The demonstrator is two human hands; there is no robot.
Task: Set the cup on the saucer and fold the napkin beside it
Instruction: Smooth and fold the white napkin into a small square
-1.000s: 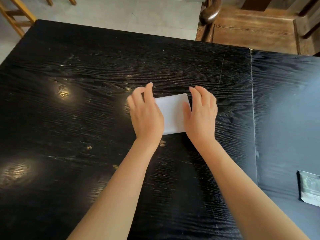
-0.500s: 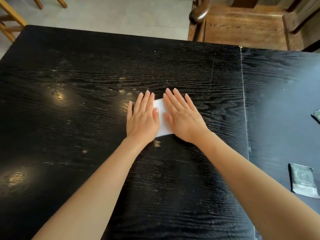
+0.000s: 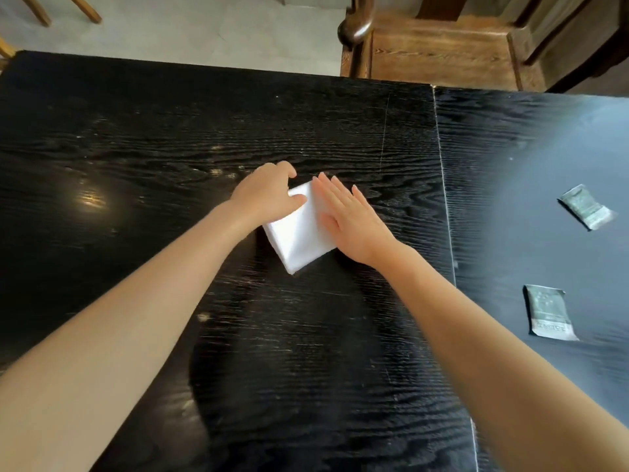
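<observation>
A white folded napkin lies on the black wooden table, turned at an angle with one corner pointing toward me. My left hand curls over its far left edge, thumb on top and fingers bent around the corner. My right hand lies flat with fingers spread, pressing on the napkin's right side. No cup or saucer is in view.
Two grey-green sachets lie on the adjoining table section to the right, past a seam. A brown wooden chair stands beyond the far edge. Pale chair legs show at top left.
The napkin has turned from square-on to diagonal. My left hand went from flat to curled on its edge. My right hand stays flat on it. The view has shifted, showing a second sachet.
</observation>
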